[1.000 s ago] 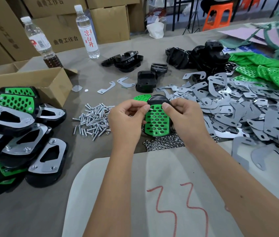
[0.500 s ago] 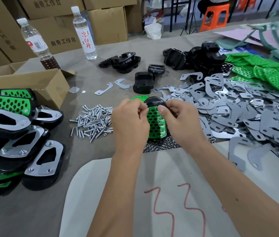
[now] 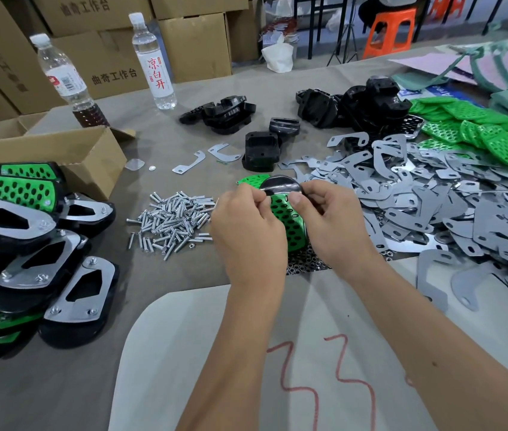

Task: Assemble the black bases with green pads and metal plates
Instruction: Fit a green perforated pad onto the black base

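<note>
A grey-covered worktop [image 3: 184, 157] in a storeroom stacked with cardboard boxes carries the whole job. Nearest the person, a pale sheet [image 3: 215, 353] bears a red scrawl that reads like "33". Just beyond it the left hand [image 3: 248, 231] and right hand [image 3: 330, 225] meet, both with fingers curled, pinching the far end of a black base [image 3: 280, 185] with a green pad [image 3: 290, 225] seated on it. What small part they pinch there I cannot tell. The base's long axis runs straight away from the person, between the two hands, equally near to each. Left of the hands lie loose screws [image 3: 175, 219], and further left finished assemblies [image 3: 28, 244]; right of them spreads a heap of metal plates [image 3: 433, 206]. Beyond, spare bases [image 3: 364, 104] and pads [image 3: 479, 132]. Farthest, one bottle [image 3: 154, 63] reads "凉白开"; a box [image 3: 112, 77] reads "曲奇工作台".
</note>
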The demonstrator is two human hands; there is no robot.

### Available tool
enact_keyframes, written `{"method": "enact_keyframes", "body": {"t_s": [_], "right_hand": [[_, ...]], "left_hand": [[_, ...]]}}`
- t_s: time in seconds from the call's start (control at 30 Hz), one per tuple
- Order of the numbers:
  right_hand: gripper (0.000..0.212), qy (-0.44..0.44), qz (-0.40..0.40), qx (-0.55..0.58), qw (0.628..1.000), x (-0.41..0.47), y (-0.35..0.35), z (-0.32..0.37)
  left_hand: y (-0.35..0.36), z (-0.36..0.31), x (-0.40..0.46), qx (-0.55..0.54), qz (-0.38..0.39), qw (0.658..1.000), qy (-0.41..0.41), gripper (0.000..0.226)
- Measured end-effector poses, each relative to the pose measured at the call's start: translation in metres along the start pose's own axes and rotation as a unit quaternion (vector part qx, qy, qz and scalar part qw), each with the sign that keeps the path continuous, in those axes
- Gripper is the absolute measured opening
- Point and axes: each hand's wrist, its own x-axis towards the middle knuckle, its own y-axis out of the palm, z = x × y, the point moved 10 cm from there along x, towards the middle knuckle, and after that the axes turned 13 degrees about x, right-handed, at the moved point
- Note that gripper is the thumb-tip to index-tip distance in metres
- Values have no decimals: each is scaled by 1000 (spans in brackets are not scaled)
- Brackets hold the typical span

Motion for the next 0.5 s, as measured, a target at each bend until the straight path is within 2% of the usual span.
{"method": "enact_keyframes", "body": {"t_s": [0.1,0.23,0.37,0.5], "right_hand": [[17,-13,9,-4,1000,0,2,3],[12,-6,0,0,1000,0,0,1],[10,-6,7,-3,1000,2,0,0],[8,1,0,6,1000,1,-1,-2]], "left_hand": [[4,3,5,-18,23,1000,-2,10],[11,1,18,-51,87,992,80,10],[13,-4,18,-38,84,987,128,11],[13,4,16,-82,67,989,100,7]]}}
